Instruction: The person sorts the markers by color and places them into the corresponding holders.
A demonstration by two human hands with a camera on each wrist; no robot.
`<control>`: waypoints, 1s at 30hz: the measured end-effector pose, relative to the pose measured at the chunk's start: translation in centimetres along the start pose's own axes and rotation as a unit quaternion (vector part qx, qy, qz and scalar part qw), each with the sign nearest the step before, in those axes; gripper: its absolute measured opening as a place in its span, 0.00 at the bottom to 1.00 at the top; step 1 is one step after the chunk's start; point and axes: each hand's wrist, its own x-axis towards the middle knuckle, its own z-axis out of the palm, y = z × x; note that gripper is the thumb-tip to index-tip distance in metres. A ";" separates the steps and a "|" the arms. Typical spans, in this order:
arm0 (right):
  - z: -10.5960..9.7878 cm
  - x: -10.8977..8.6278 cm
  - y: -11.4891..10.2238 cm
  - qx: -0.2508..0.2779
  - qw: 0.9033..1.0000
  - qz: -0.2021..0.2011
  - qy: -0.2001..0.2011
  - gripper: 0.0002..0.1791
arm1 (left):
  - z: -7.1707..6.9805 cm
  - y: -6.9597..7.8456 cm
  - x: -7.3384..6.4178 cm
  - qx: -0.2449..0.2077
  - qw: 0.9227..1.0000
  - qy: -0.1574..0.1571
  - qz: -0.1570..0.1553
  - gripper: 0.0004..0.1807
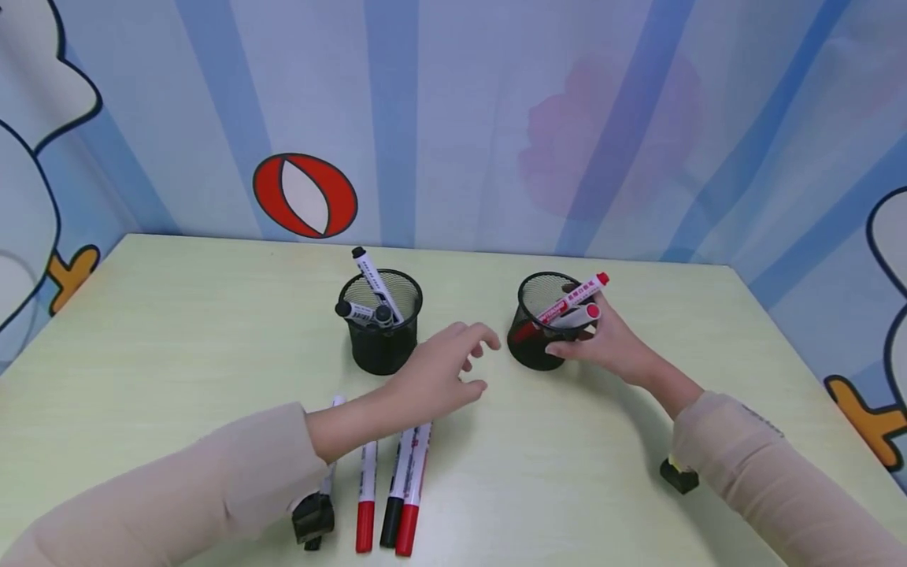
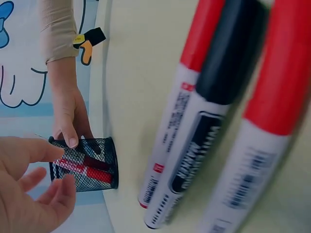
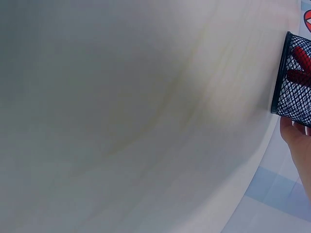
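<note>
My right hand [image 1: 620, 340] grips the right side of a black mesh pen cup [image 1: 527, 346], thumb at the front. Two red-capped markers [image 1: 572, 303] lean in that cup toward the hand, and the mesh shows them in the left wrist view. My left hand [image 1: 441, 376] hovers between the two cups, fingers loosely bent, with nothing in it. Just left of it stands a second black mesh pen cup [image 1: 383, 352], holding several black-capped markers [image 1: 375, 279]. In the right wrist view, the right hand [image 3: 299, 145] shows only at the edge, beside its cup.
Below my left forearm, red-capped markers [image 1: 365, 504] and a black-capped marker [image 1: 394, 512] lie side by side on the pale table [image 1: 538, 480]. Another marker [image 1: 338, 401] is partly hidden under the left sleeve. A blue striped backdrop [image 1: 453, 118] rises behind the table's far edge.
</note>
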 end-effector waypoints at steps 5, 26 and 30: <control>-0.1 0.0 0.0 -0.003 1.000 0.016 0.000 0.49 | -0.7 -1.1 -1.5 -0.076 0.992 -0.027 -0.095 0.21; 0.0 0.1 -0.2 0.007 1.000 0.008 0.004 0.49 | -1.0 -2.2 -3.4 -0.069 0.976 -0.051 -0.201 0.24; 0.0 0.0 -0.2 0.006 1.000 0.013 0.002 0.49 | -0.9 -2.1 -3.3 -0.055 0.979 -0.057 -0.189 0.25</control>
